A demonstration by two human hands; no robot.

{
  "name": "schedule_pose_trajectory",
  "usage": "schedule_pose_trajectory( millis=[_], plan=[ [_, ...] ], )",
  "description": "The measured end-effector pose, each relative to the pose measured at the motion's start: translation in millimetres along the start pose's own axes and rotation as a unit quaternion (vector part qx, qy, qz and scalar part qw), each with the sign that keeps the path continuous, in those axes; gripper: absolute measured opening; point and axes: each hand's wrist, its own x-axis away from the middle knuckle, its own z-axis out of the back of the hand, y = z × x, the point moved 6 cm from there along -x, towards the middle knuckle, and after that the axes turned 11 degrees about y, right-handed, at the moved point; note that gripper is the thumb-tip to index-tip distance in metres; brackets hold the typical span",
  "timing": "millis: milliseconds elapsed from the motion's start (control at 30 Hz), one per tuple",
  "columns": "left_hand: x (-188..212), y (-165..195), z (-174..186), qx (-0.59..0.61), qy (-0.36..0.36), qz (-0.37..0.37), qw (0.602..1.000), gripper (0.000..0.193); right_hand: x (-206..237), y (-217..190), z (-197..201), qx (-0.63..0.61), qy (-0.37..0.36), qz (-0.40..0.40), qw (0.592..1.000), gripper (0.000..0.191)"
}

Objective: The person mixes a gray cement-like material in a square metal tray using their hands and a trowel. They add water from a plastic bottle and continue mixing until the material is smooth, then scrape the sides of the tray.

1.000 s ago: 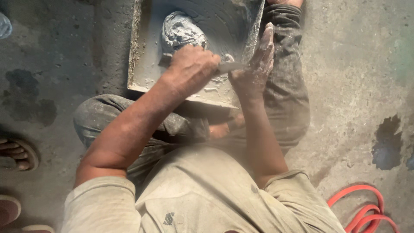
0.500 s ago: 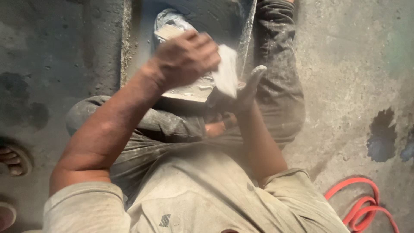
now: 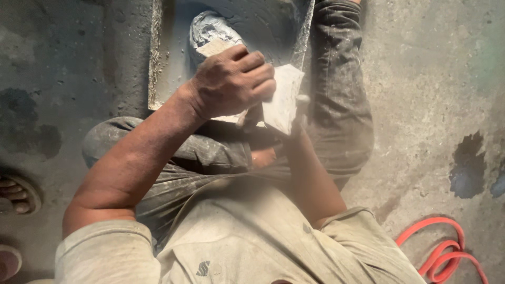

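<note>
I sit low over a grey stone slab (image 3: pixel 168 58) lying on the floor between my knees. My left hand (image 3: pixel 231 79) is closed around the near side of a pale flat stone piece (image 3: pixel 283 94), held tilted above the slab's near edge. My right hand (image 3: pixel 301 113) is mostly hidden beneath that piece and supports its underside and right edge. A dusty shoe (image 3: pixel 210 29) rests on the slab just beyond my left hand. Grey dust covers both hands and my trousers.
Rough concrete floor with dark wet patches (image 3: pixel 468 168) lies all around. A red hose (image 3: pixel 447 247) coils at the lower right. At the left edge another person's sandalled foot (image 3: pixel 13 194) shows.
The pale piece has come up off the slab toward my body and tilted. My left hand moved over it, and my right hand slid underneath.
</note>
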Motion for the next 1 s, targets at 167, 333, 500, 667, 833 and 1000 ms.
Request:
schedule_pose_trajectory(
  millis=[167,333,500,667,833,1000],
  plan=[
    [-4,-8,16,0.03,0.032,0.007,0.999,0.013,4,-11,-5,-0.007,-0.027,0.03,0.999,0.068],
    [-20,6,6,0.013,-0.056,-0.146,0.988,0.02,2,-33,33,-0.177,0.078,0.064,0.979,0.065],
    [-37,17,20,0.097,0.02,-0.155,0.983,0.017,6,-16,22,-0.212,0.053,0.021,0.976,0.062],
    [-48,23,32,0.083,0.049,-0.181,0.979,0.013,14,-2,3,-0.216,0.035,-0.002,0.976,0.059],
    [-55,26,42,0.101,0.049,-0.19,0.975,0.01,21,0,-3,-0.221,0.03,-0.017,0.975,0.056],
    [-57,30,45,0.08,0.052,-0.218,0.971,0.012,24,5,-6,-0.223,0.032,-0.023,0.974,0.053]
  ],
)
